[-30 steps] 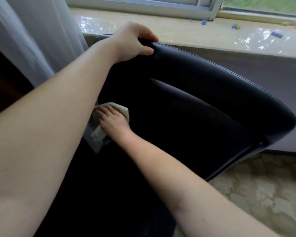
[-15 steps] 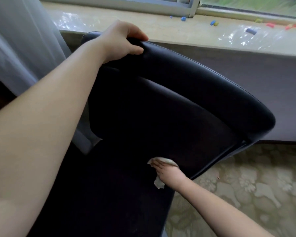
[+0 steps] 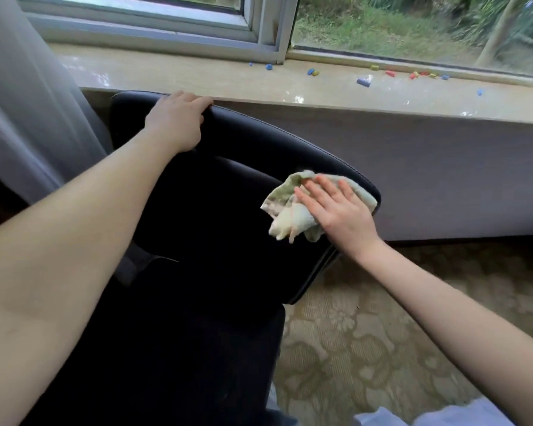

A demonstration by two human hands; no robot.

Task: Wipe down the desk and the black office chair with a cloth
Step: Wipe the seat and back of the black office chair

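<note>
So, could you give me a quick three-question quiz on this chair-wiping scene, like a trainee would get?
1. True or false: the right hand presses the cloth flat against the black office chair's backrest.
2. The left hand grips: A) the cloth, B) the backrest's top edge, C) nothing.
3. Fill in: small coloured pieces lie scattered on the ____.
Key: 1 true; 2 B; 3 windowsill.
</note>
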